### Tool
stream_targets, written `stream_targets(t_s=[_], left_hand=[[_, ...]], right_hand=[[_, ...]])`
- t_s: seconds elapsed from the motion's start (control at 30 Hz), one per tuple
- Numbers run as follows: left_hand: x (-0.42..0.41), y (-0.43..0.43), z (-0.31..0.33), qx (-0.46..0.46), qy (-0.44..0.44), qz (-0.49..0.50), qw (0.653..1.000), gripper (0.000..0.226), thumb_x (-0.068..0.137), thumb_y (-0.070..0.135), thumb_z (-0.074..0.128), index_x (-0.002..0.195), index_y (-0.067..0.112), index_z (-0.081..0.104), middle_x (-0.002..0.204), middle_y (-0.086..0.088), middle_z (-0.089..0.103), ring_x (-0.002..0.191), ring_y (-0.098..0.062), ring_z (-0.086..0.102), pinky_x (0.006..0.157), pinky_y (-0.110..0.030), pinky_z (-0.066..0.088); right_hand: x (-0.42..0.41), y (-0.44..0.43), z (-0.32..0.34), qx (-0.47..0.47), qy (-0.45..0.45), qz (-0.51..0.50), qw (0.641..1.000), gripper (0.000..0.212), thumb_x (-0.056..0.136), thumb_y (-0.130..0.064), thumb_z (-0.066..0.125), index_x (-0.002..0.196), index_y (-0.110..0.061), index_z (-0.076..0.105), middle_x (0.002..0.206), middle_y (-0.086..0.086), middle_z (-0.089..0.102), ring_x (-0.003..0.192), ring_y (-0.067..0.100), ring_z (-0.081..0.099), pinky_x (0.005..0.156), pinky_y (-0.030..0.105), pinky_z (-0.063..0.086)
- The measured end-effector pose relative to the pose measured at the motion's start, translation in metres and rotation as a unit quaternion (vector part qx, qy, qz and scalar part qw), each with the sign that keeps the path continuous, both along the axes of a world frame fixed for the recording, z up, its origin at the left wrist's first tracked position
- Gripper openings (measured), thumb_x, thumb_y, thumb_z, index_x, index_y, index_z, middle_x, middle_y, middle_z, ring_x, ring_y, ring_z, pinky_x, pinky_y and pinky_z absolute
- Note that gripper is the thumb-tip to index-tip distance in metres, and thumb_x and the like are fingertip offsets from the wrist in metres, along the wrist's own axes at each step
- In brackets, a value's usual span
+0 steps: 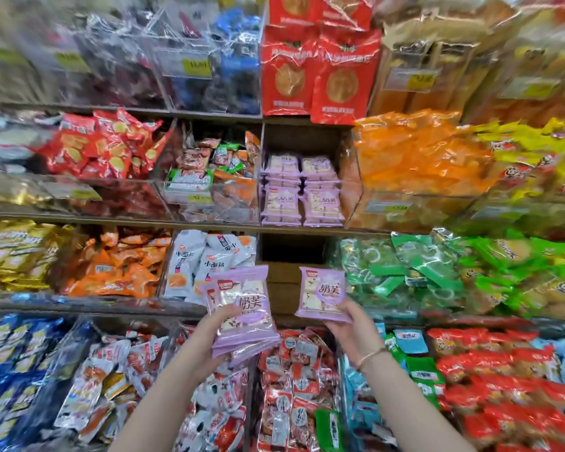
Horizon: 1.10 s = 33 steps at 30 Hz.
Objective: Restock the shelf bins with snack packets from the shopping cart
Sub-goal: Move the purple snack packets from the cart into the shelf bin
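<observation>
— Before the shelves, who holds what?
— The left hand (211,334) curls its fingers round a stack of lilac plastic snack packets (247,316); the right hand (349,331) pinches a single lilac packet (323,293), upright. The matching shelf bin (302,138) sits above, nearer the right hand.

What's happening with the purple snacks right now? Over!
Left hand grips a stack of purple packets. Right hand holds a single packet. Matching bin above, nothing blocking.

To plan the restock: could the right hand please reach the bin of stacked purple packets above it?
Probably yes: the right hand, holding one purple packet, is just below that bin, with nothing crossing the gap.
</observation>
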State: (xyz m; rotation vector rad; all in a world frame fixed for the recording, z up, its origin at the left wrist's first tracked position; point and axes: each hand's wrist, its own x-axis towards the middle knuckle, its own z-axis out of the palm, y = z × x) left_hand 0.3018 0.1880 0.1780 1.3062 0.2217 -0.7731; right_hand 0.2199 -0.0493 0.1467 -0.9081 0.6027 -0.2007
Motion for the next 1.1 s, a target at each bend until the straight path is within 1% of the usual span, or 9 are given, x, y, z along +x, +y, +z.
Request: stream_targets(t_s=[0.17,0.27,0.43,0.53,0.6,0.7,0.8,0.9,1.1], left_hand=[[0.033,-0.022,0.011,-0.014,-0.034,0.02,0.999,0.021,0.076,0.025,0.069,0.096,0.023,0.063,0.084,0.014,0.071,0.072,-0.007,0.068,0.052,-0.023,0.051],[0.053,-0.027,0.011,-0.019,-0.034,0.017,0.999,0.018,0.076,0.026,0.071,0.094,0.024,0.068,0.117,0.005,0.062,0.101,-0.016,0.062,0.065,-0.029,0.05],[0.076,-0.026,0.015,-0.027,-0.032,-0.014,0.999,0.052,0.041,0.04,0.081,0.089,0.029,0.066,0.092,0.015,0.072,0.083,-0.007,0.069,0.059,-0.023,0.05],[0.092,-0.026,0.01,-0.025,-0.026,-0.007,0.999,0.067,0.036,0.045,0.079,0.099,0.027,0.064,0.114,0.007,0.064,0.102,-0.017,0.064,0.069,-0.029,0.049],[0.1,-0.027,0.006,-0.018,-0.014,-0.001,1.0,0.07,0.035,0.046,0.08,0.101,0.027,0.064,0.118,0.008,0.057,0.107,-0.018,0.057,0.07,-0.031,0.046],[0.112,-0.027,-0.001,-0.013,0.003,-0.003,1.0,0.068,0.04,0.037,0.085,0.104,0.026,0.064,0.115,0.009,0.055,0.099,-0.014,0.059,0.067,-0.03,0.048],[0.121,-0.029,-0.01,-0.01,0.012,-0.015,1.0,0.07,0.045,0.038,0.085,0.111,0.024,0.063,0.118,0.01,0.053,0.102,-0.016,0.058,0.068,-0.032,0.049],[0.125,-0.034,-0.013,-0.015,0.031,-0.024,0.999,0.087,0.038,0.044,0.084,0.118,0.02,0.061,0.121,0.006,0.054,0.103,-0.02,0.06,0.068,-0.033,0.051],[0.129,-0.035,-0.015,-0.02,0.04,-0.028,0.999,0.071,0.046,0.039,0.081,0.113,0.025,0.062,0.109,0.016,0.05,0.094,-0.008,0.055,0.065,-0.028,0.05]], right_hand=[[0.052,-0.022,0.027,-0.021,-0.061,0.031,0.997,0.019,0.092,-0.008,0.05,0.104,-0.01,0.065,0.102,0.009,0.071,0.093,0.018,0.068,0.082,0.034,0.053],[0.086,-0.036,0.044,-0.031,-0.064,0.005,0.997,0.01,0.092,-0.007,0.052,0.099,-0.01,0.058,0.093,0.008,0.072,0.087,0.018,0.069,0.085,0.039,0.052],[0.154,-0.046,0.073,-0.035,-0.077,-0.015,0.996,0.005,0.093,-0.005,0.05,0.093,-0.009,0.054,0.096,0.01,0.066,0.092,0.02,0.064,0.095,0.046,0.046],[0.196,-0.047,0.085,-0.08,-0.046,-0.032,0.995,0.015,0.093,-0.01,0.053,0.108,-0.006,0.054,0.117,0.009,0.058,0.107,0.021,0.057,0.097,0.041,0.046],[0.222,-0.046,0.089,-0.122,-0.012,-0.034,0.992,0.03,0.092,-0.012,0.055,0.119,-0.001,0.049,0.127,0.012,0.05,0.112,0.022,0.052,0.088,0.032,0.05],[0.247,-0.041,0.088,-0.237,0.022,-0.005,0.971,0.005,0.092,-0.008,0.054,0.095,-0.004,0.054,0.122,0.024,0.054,0.112,0.028,0.055,0.068,0.026,0.056],[0.255,-0.045,0.081,-0.548,0.097,0.009,0.831,0.012,0.092,-0.017,0.055,0.089,-0.006,0.057,0.101,0.018,0.062,0.097,0.023,0.057,0.081,0.026,0.046],[0.258,-0.057,0.078,-0.726,0.133,0.044,0.673,0.026,0.089,-0.028,0.056,0.095,-0.004,0.063,0.113,0.015,0.054,0.109,0.03,0.049,0.092,0.033,0.04],[0.281,-0.091,0.088,-0.833,0.159,0.041,0.528,0.042,0.096,-0.031,0.041,0.128,-0.004,0.046,0.131,0.015,0.045,0.123,0.03,0.038,0.104,0.037,0.03]])
